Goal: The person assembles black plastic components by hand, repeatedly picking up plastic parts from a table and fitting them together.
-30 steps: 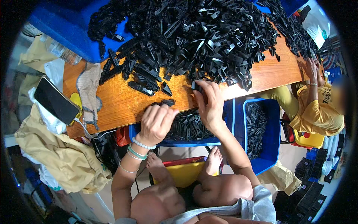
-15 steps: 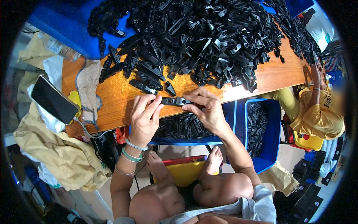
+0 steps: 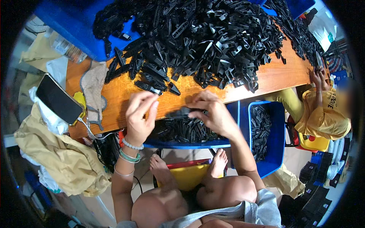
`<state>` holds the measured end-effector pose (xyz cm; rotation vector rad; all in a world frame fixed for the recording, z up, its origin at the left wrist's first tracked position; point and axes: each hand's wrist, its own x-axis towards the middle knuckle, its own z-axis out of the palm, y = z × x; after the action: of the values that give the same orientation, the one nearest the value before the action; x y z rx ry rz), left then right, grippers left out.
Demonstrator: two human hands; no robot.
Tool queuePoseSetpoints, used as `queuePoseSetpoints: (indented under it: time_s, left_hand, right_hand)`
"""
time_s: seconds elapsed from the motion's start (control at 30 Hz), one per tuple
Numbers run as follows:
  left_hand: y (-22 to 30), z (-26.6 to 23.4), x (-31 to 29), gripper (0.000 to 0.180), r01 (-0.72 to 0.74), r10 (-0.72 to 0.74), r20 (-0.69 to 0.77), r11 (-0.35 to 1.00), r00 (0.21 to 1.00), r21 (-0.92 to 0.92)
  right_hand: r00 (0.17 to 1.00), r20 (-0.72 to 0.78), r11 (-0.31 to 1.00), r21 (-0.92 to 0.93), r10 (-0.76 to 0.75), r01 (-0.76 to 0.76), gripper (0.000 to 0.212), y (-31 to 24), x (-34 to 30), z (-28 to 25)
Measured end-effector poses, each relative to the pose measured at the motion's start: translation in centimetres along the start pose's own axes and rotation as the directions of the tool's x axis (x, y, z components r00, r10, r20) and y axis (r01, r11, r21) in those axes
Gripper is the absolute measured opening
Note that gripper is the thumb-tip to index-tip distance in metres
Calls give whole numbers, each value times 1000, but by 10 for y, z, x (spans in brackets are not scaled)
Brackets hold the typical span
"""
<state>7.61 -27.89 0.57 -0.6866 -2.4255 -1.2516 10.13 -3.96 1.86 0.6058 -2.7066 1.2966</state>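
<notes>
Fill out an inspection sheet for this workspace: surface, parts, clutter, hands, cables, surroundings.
Surface: wooden table, its far side heaped with parts; bare wood shows toward the near edge.
Job's things: pile of black parts; one motion-blurred black part at the right hand's fingers; more parts in the near blue bin.
Clutter: cloth at the table's left end; phone and tan bag left of it.
Hands: left hand raised, no part seen in it; right hand gripping the blurred part.
Cables: white cable runs from the phone.
Surroundings: person in yellow at right.
</notes>
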Motion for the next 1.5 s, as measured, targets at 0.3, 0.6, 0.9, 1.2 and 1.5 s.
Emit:
queuePoseSetpoints:
  time_s: [0.3, 0.6, 0.9, 1.2, 1.5]
  left_hand:
    - [-5, 15, 10, 18, -75, 80, -21, 978, 997, 193]
    - [-4, 15, 3, 24, -102, 103, -12, 993, 995, 59]
    - [-8, 14, 2, 24, -5, 6, -14, 998, 1000, 61]
    - [-8, 10, 8, 23, -30, 29, 21, 1000, 999, 8]
    - [-6, 12, 11, 24, -93, 94, 57, 996, 994, -12]
  right_hand:
    - [968, -221, 912, -410, -122, 21, 38, 3, 35, 42]
    - [917, -394, 987, -107, 66, -117, 22, -9, 23, 37]
    - [919, -72, 844, 427, 389, -324, 24, -17, 16, 32]
    - [990, -31, 990, 39, 137, -136, 33, 1, 23, 13]
    - [995, -101, 1000, -4, -8, 8, 29, 1, 28, 32]
